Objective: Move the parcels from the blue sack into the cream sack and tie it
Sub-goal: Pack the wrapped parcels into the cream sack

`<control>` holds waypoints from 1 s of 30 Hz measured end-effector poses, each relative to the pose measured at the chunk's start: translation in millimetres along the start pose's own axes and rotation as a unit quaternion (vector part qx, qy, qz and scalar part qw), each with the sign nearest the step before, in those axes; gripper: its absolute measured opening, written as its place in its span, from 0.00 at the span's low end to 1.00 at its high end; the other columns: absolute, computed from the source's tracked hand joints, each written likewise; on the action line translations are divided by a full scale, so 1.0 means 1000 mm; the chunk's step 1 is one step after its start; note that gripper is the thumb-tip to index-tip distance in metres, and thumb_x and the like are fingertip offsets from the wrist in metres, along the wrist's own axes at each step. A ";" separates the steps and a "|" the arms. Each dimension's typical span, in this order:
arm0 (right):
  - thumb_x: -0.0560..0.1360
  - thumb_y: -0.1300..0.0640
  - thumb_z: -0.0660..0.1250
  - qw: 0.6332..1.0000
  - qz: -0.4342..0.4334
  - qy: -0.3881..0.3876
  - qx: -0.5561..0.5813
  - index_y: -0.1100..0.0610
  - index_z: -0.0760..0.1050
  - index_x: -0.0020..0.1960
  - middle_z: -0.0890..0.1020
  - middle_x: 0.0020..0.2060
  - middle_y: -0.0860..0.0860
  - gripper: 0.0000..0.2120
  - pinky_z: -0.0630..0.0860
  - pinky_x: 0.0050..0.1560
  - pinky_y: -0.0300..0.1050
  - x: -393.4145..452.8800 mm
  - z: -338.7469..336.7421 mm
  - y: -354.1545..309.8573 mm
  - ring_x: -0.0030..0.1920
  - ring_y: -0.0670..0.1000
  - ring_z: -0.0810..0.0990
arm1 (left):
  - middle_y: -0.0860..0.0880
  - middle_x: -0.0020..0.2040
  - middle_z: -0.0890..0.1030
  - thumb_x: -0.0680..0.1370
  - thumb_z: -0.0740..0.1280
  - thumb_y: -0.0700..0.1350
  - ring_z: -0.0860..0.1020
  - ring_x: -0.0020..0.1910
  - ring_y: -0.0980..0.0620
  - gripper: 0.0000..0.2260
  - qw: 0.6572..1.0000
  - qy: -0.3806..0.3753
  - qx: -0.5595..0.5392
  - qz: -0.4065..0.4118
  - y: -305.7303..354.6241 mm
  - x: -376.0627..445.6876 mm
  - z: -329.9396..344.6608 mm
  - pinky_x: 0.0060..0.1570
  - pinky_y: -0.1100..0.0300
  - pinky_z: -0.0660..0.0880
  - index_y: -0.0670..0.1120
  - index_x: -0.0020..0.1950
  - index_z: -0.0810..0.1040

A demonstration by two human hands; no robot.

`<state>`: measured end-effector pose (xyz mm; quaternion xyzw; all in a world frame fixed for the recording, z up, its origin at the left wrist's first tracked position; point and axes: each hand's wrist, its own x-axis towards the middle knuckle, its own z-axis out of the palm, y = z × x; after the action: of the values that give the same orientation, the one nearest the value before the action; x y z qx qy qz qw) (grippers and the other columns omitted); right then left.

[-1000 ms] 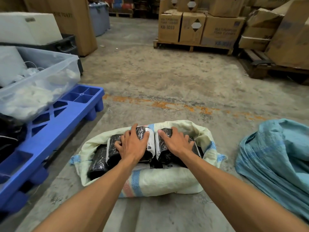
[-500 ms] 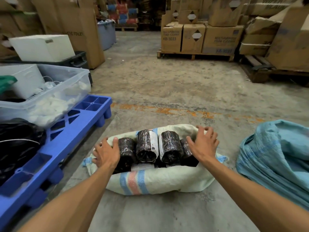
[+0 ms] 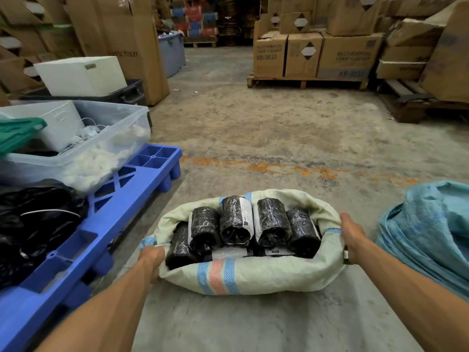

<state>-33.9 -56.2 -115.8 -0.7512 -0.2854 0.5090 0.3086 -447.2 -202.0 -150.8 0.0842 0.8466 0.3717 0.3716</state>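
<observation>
- Parcels, black plastic-wrapped rolls with white labels [image 3: 236, 221], lie packed side by side inside the open mouth of the cream woven sack with blue and pink stripes [image 3: 243, 278]; five rolls show on top, with flat labelled packs beneath them.
- That cream sack rests on the grey concrete floor [image 3: 253, 128], its mouth gaping wide and not yet tied.
- At the mouth's left edge the left hand [image 3: 152, 257] grips the rim; its fingers curl round the fabric and are mostly hidden by it.
- At the mouth's right edge the right hand [image 3: 351, 233] holds the rim, fingers wrapped over the folded cloth; how far they press together I cannot tell.
- Crumpled light-blue woven sack [image 3: 429, 232] sits on the floor just to the right of the cream one, apart from it.
- Blue plastic pallet [image 3: 121, 196] stands to the left, carrying a clear plastic tub of white stuff [image 3: 106, 138] and a black plastic bag [image 3: 35, 219].
- Brown cardboard boxes on a wooden pallet [image 3: 312, 55] stand well beyond, across the floor.
</observation>
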 end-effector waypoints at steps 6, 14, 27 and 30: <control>0.68 0.33 0.71 0.995 0.028 -0.085 -0.038 0.60 0.71 0.63 0.77 0.60 0.57 0.37 0.75 0.59 0.61 0.000 -0.014 0.011 0.59 0.62 0.77 | 0.39 0.59 0.76 0.78 0.59 0.43 0.80 0.49 0.37 0.20 0.992 -0.058 -0.112 0.009 0.004 -0.005 -0.004 0.45 0.34 0.78 0.49 0.70 0.65; 0.71 0.57 0.76 0.997 -0.034 -0.070 0.005 0.65 0.74 0.58 0.82 0.47 0.59 0.21 0.77 0.37 0.49 -0.017 -0.008 -0.001 0.40 0.58 0.81 | 0.44 0.49 0.78 0.76 0.67 0.45 0.76 0.52 0.45 0.16 0.977 -0.093 -0.189 -0.033 0.016 -0.033 -0.026 0.51 0.52 0.71 0.45 0.62 0.71; 0.75 0.59 0.69 0.985 -0.171 -0.013 0.025 0.61 0.69 0.57 0.76 0.46 0.56 0.14 0.71 0.43 0.49 -0.037 -0.003 -0.027 0.45 0.56 0.75 | 0.41 0.56 0.80 0.74 0.63 0.50 0.78 0.52 0.42 0.16 0.965 -0.116 -0.234 -0.031 0.038 -0.037 -0.043 0.49 0.49 0.76 0.44 0.58 0.77; 0.73 0.67 0.68 0.962 -0.260 0.036 -0.083 0.58 0.71 0.49 0.77 0.44 0.56 0.09 0.71 0.42 0.49 -0.037 -0.007 -0.029 0.46 0.58 0.76 | 0.38 0.54 0.82 0.76 0.65 0.53 0.79 0.52 0.40 0.16 0.951 -0.175 -0.256 0.001 0.047 -0.040 -0.041 0.52 0.47 0.76 0.42 0.55 0.80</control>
<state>-42.6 -65.8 -70.4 -0.6921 -0.5003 0.3587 0.3770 -453.2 -208.9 -77.0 0.0508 0.6444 0.5556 0.5229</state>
